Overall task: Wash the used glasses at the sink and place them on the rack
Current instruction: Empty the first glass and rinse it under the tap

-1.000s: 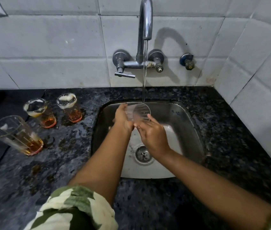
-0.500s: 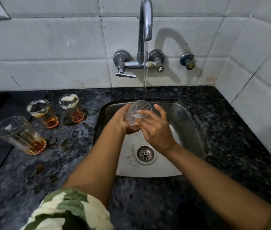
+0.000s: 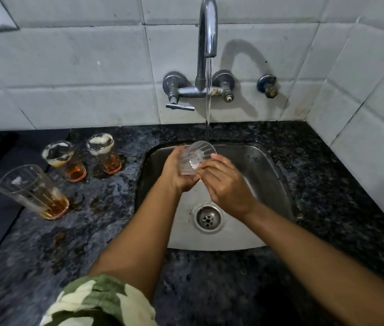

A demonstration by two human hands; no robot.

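**A:** What is going on at the sink (image 3: 273, 184)?

**B:** A person stands over a steel basin set into a dark stone bench (image 3: 115, 231). The left hand (image 3: 178, 171) is cupped around the base of a clear ribbed glass (image 3: 194, 158), gripping it. The glass is tipped with its mouth toward the back wall, just under the stream from the tap (image 3: 207, 31), probably so the water runs inside.

**A:** And the other hand?

**B:** The right hand (image 3: 225, 182) is loosely curled beside the glass, fingertips (image 3: 201, 169) touching its lower wall. It seems to be rubbing or turning the glass, not holding its weight.

**A:** Are other glasses waiting?

**B:** Three, on the bench left of the sink. Two short glasses (image 3: 65, 161) (image 3: 104, 152) stand near the back edge with amber dregs and foam at the rims. A tall glass (image 3: 33, 191) stands nearer the left edge, also with amber liquid at the bottom. They look set within easy reach of the left hand, and the bench around them is wet and stained.

**A:** Is there a rack?

**B:** None is in view, so nothing can be said about it. One glass is mid-rinse; three look unwashed.
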